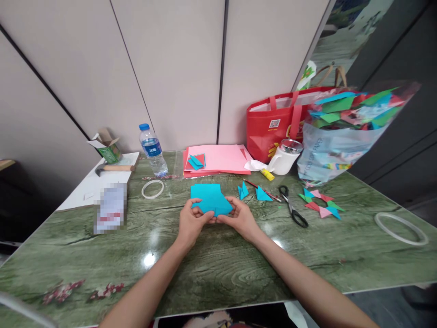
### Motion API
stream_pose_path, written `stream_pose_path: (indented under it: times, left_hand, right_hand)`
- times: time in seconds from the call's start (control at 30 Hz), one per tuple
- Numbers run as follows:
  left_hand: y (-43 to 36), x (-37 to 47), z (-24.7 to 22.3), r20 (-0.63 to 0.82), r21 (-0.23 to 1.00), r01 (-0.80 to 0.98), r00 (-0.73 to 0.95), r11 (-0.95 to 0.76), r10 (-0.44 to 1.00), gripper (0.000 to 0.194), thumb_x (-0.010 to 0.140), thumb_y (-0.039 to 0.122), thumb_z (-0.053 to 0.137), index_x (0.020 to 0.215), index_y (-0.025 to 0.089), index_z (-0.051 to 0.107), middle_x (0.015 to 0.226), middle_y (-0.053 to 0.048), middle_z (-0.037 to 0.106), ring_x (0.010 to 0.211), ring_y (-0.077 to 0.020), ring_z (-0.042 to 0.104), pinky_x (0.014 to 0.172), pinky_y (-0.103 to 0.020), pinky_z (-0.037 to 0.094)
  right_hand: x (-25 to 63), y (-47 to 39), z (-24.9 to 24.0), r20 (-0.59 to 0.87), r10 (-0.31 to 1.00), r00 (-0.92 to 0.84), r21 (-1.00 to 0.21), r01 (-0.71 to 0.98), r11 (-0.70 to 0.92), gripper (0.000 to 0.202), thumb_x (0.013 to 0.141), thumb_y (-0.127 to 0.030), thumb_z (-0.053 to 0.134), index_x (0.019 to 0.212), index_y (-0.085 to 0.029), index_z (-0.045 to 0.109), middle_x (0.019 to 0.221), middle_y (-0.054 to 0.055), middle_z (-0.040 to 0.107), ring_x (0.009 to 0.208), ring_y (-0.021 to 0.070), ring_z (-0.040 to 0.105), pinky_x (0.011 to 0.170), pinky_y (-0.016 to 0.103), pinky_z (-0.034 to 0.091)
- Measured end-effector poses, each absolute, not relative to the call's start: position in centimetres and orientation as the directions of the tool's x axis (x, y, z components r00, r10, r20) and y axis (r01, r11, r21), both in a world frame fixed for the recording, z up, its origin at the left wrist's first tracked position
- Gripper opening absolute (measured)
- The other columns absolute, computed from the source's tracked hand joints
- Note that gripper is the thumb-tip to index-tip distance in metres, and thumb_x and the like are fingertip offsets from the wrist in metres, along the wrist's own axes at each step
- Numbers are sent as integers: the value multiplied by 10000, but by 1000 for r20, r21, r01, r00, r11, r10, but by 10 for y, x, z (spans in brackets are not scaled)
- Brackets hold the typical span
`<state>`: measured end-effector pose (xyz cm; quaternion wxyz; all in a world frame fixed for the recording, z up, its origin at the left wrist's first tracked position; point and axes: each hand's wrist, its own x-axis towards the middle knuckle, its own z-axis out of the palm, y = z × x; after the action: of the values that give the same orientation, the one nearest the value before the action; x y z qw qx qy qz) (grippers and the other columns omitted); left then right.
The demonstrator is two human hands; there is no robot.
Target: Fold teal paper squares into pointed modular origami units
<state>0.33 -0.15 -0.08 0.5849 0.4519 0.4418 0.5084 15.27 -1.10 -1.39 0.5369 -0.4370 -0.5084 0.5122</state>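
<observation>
A folded blue paper [215,204] is held just above the green table by both hands. My left hand [193,221] is closed on its left lower edge, and my right hand [241,219] is closed on its right corner, the thumbs close together at the bottom edge. Behind it lies more blue paper [205,187], partly covered by the held piece. To the right are two small folded blue pieces [242,190] [263,194]. A folded blue piece [195,162] rests on a red square atop pink sheets [218,157].
Black scissors [292,207], a pencil [261,190] and a colored paper ring [321,203] lie at right. Behind stand a white mug [286,157], red bag [273,123] and plastic bag [336,150]. At left are a bottle [153,150], tape ring [152,189] and hammer [114,168].
</observation>
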Motion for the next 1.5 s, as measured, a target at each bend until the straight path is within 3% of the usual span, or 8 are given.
stream_pose_path:
  times: [0.27, 0.47, 0.63, 0.87, 1.0, 1.23, 1.37, 1.5]
  left_hand:
    - [0, 1, 2, -13, 981, -189, 93, 31, 996, 515, 565, 236, 719, 945, 194, 373, 476, 84, 555, 486, -198, 635, 510, -314, 523]
    - [1, 1, 2, -7, 994, -106, 134, 22, 991, 502, 570, 238, 710, 948, 203, 381, 567, 52, 604, 520, -165, 627, 514, -287, 520]
    - [1, 0, 1, -12, 994, -103, 141, 27, 990, 520, 555, 261, 712, 968, 198, 402, 542, 70, 570, 500, -141, 601, 516, -271, 516]
    - [5, -3, -4, 49, 999, -20, 117, -47, 992, 434, 589, 266, 694, 973, 164, 519, 692, 22, 588, 597, -123, 585, 572, -261, 518]
    - [6, -3, -3, -30, 996, -73, 161, 43, 986, 356, 558, 280, 714, 843, 132, 562, 721, 4, 616, 580, -137, 594, 575, -290, 526]
    - [2, -1, 2, -96, 987, -110, 195, 119, 976, 367, 566, 292, 713, 846, 132, 538, 687, 6, 618, 532, -136, 598, 553, -285, 522]
    - [2, -2, 3, -44, 994, -95, 175, 61, 984, 515, 571, 257, 709, 1029, 180, 487, 714, 14, 605, 610, -140, 592, 562, -275, 517]
    - [2, -4, 3, 71, 997, 3, 178, -73, 981, 462, 604, 241, 685, 1033, 177, 525, 702, 9, 593, 618, -125, 566, 570, -225, 472]
  right_hand:
    - [151, -9, -17, 54, 999, 1, -974, -220, 53, 516, 503, -265, 761, 911, -207, 450, 831, -7, 576, 555, 122, 584, 546, 301, 539]
    - [154, -10, -18, 126, 992, -28, -970, -211, 118, 481, 567, -236, 721, 889, -258, 363, 814, -44, 514, 538, 103, 577, 501, 252, 510]
    - [153, -11, -19, 136, 987, -89, -989, -70, 130, 277, 640, -290, 667, 786, -223, 441, 656, -47, 516, 574, 139, 591, 534, 259, 485]
    - [155, -13, -18, 135, 987, -88, -987, 71, 141, 218, 652, -287, 652, 808, -205, 523, 752, -10, 561, 543, 130, 583, 492, 246, 453]
    - [155, -13, -17, 146, 985, -95, -986, 72, 153, 204, 666, -300, 639, 810, -203, 530, 772, -4, 566, 544, 128, 586, 476, 236, 445]
    - [154, -13, -17, 148, 987, -63, -987, 50, 152, 199, 668, -319, 642, 796, -205, 542, 741, 1, 590, 537, 132, 579, 491, 247, 453]
    - [154, -13, -19, 136, 990, -44, -989, 57, 138, 239, 645, -315, 660, 836, -215, 555, 695, -7, 599, 542, 146, 571, 488, 253, 446]
    - [156, -12, -19, 165, 986, 1, -980, 112, 164, 251, 628, -300, 671, 848, -206, 593, 776, 8, 623, 617, 149, 560, 546, 261, 457]
